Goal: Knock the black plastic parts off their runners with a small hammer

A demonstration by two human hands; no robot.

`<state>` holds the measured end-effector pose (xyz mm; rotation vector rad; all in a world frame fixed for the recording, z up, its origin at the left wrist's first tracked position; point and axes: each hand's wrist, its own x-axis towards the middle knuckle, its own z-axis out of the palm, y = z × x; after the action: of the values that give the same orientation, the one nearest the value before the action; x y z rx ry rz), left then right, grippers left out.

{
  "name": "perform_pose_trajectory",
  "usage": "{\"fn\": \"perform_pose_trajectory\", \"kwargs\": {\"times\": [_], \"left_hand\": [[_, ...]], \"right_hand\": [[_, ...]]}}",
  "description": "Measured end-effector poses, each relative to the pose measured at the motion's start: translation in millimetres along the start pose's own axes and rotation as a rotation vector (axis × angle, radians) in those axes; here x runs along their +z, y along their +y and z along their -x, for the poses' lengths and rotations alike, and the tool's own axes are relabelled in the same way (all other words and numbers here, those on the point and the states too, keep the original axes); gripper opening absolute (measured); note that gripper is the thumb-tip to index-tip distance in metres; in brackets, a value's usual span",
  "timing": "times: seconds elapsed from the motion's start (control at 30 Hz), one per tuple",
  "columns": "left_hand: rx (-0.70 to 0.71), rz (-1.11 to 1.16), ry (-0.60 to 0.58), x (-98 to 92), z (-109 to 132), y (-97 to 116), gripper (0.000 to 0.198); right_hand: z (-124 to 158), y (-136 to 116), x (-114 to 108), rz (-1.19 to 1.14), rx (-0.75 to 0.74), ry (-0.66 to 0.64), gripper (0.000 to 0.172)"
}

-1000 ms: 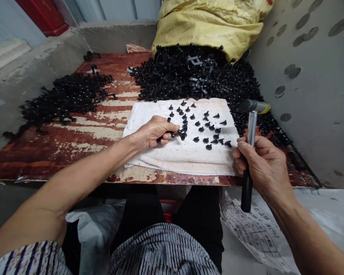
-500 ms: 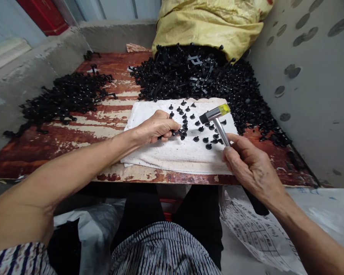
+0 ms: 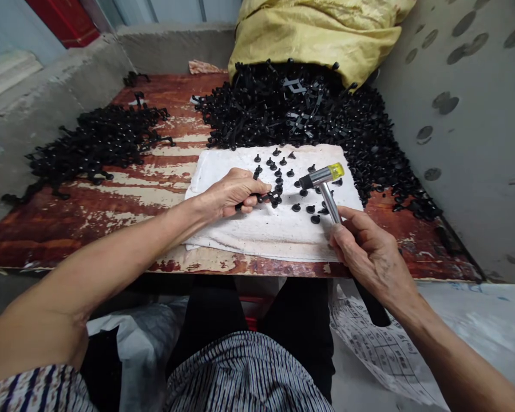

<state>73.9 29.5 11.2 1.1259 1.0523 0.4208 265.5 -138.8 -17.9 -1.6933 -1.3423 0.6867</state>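
My left hand (image 3: 240,193) is closed around a black plastic linkage piece (image 3: 264,197), whose jointed end pokes out past the thumb over the white cloth (image 3: 249,237). Most of that piece is hidden by my fingers. In my right hand (image 3: 369,249) is a small mallet (image 3: 321,176) with a metal shank, a black face on the left and a yellow one on the right. Its head hangs above the cloth, apart from the held piece. Several small black round-based pegs (image 3: 296,208) stand scattered on the cloth between my hands.
A large heap of black plastic parts (image 3: 257,114) spills from a yellow woven sack (image 3: 309,40) at the back. Jointed black pieces (image 3: 103,143) are piled at the left. A spotted grey panel (image 3: 463,171) borders the right side; a low concrete ledge (image 3: 47,103) borders the left.
My right hand and the mallet have shifted slightly left and lower, toward the left hand. The left hand keeps its grip on the linkage piece in nearly the same spot.
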Motion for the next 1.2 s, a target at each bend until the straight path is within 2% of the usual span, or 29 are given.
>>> {"fn": "perform_pose_trajectory", "kwargs": {"times": [0.5,0.8,0.9,0.97,1.13,1.2], "left_hand": [[0.018,0.036,0.003,3.1,2,-1,0.019],[0.054,-0.007,0.101,8.8,5,1,0.019],[0.064,-0.025,0.107,8.6,3,0,0.017],[0.081,-0.052,0.115,7.9,2,-2,0.016],[0.114,-0.145,0.142,9.5,4,-3,0.019],[0.112,-0.154,0.152,11.5,6,-3,0.019]], "right_hand": [[0,3,2,0.006,0.010,0.006,0.038],[0,1,1,0.087,-0.062,0.008,0.039],[0,-4,-1,0.222,-0.161,-0.025,0.040],[0,-9,-1,0.302,-0.295,-0.019,0.042],[-2,-21,2,0.386,-0.541,0.147,0.055],[-4,-21,3,0.464,-0.579,0.091,0.054]]}}
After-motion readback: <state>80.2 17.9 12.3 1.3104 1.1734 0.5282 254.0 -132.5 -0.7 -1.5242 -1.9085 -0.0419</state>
